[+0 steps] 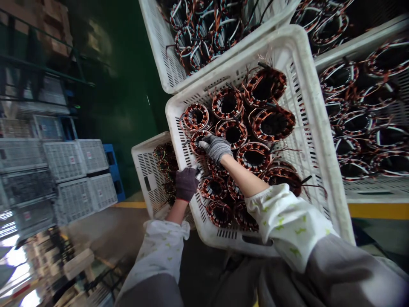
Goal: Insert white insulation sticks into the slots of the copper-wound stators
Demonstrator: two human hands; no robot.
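Copper-wound motor stators stand packed in a white plastic crate point(302, 42) in front of me, their round openings facing up. My right hand point(217, 148), in a grey knitted glove, reaches across the crate. Its fingers are closed on the edge of a small stator point(197, 137) near the left wall, partly hiding it. My left hand point(187, 183), in a dark purple glove with pale fingertips, is closed over the crate's left rim, just below that stator. Another stator point(213, 187) lies to the right of my left hand, and a larger one point(254, 157) sits right of my right hand.
More stators fill a crate point(164, 64) behind and another crate point(367, 194) at the right. A lower crate point(145, 170) with smaller wound parts stands at the left. Stacked grey crates point(64, 157), a blue crate point(114, 170) and wooden pallets point(57, 264) are farther left.
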